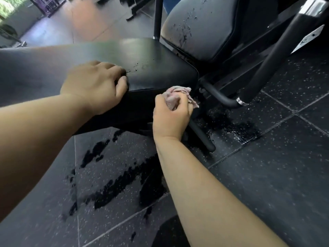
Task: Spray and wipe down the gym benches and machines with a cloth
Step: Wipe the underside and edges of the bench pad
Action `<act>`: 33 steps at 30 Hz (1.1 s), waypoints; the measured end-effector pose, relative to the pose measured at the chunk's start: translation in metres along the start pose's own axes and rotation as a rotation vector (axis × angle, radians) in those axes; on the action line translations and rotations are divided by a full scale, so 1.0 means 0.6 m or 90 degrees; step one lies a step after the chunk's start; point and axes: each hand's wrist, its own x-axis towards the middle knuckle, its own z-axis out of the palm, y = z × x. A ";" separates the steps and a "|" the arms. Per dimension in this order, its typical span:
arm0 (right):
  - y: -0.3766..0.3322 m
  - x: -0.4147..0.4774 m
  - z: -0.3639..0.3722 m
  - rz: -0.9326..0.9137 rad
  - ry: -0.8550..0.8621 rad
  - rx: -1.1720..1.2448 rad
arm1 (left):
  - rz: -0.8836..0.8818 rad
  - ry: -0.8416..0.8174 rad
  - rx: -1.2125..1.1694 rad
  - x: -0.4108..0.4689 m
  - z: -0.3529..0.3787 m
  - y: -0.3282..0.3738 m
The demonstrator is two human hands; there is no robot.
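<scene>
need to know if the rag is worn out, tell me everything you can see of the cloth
The cloth is a pale pink and white rag, soft-looking and crumpled into a wad. The right hand grips it and hides much of it; loose folds stick out above and to the right. It meets the side of the black bench pad below its corner, over wet floor.

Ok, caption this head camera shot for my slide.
Left hand grips the black bench pad; right hand holds a pink cloth beside the pad's corner.
</scene>
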 end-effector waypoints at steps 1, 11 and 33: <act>-0.005 0.013 -0.006 0.003 0.027 0.002 | 0.003 0.007 0.001 -0.002 0.002 -0.002; -0.018 0.028 0.026 0.008 0.129 0.098 | 0.004 0.065 0.014 -0.002 0.014 -0.002; 0.021 -0.114 0.030 0.060 -0.253 -0.058 | -0.003 0.059 -0.010 -0.003 0.007 0.006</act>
